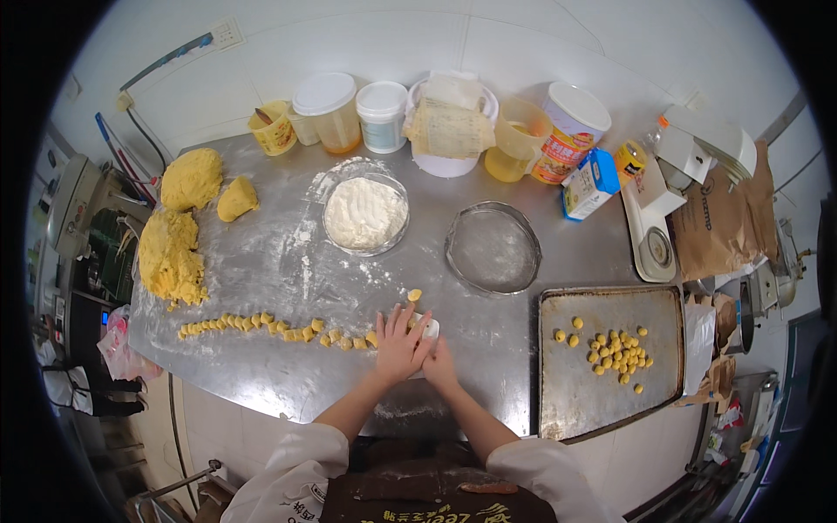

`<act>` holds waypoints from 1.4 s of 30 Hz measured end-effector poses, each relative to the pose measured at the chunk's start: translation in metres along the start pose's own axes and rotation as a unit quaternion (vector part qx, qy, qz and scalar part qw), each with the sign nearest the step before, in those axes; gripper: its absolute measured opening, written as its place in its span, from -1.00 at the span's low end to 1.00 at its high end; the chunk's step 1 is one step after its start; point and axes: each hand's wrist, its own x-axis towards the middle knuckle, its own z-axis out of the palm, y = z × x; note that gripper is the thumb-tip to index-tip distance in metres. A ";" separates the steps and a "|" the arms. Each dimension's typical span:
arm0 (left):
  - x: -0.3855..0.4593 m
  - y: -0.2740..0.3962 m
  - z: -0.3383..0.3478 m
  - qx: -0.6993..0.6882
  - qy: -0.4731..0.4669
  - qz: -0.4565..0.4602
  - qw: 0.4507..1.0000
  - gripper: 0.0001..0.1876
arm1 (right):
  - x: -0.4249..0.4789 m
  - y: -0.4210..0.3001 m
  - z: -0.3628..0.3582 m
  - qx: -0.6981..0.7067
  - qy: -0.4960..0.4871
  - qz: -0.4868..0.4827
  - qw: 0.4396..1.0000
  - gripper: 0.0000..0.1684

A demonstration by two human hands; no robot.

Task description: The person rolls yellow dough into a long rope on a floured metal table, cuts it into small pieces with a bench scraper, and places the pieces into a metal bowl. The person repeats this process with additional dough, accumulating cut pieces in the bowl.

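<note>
On the steel table, my left hand (400, 343) lies with fingers spread over a small white object (429, 329), partly hidden, whose kind I cannot tell. My right hand (439, 363) touches its near right side, thumb close to the left hand. A row of small yellow dough pieces (261, 320) runs leftward from my left hand, and one rounded piece (414, 295) lies just beyond the fingertips. Large lumps of yellow dough (171, 255) rest at the table's left edge, beside a smaller lump (237, 199). A bowl of white flour (366, 214) stands beyond my hands.
A metal baking tray (611, 418) with many small dough balls sits at the right. Behind it stand a scale (656, 252) and a brown paper bag (719, 222). A round sieve (494, 248) lies mid-table. Tubs, a jug (516, 140) and a carton (590, 185) line the wall.
</note>
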 end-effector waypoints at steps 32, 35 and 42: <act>0.064 -0.014 -0.034 0.029 0.032 0.060 0.997 -0.58 | -0.100 -0.082 -0.175 0.243 0.272 0.141 0.920 -0.61; 0.082 -0.062 -0.015 0.030 -0.064 0.009 0.997 -0.62 | -0.101 -0.085 -0.174 0.248 0.266 0.130 0.922 -0.62; 0.089 0.022 -0.034 -0.173 0.010 0.060 0.983 -0.54 | -0.088 -0.103 -0.152 0.176 0.199 0.107 0.958 -0.65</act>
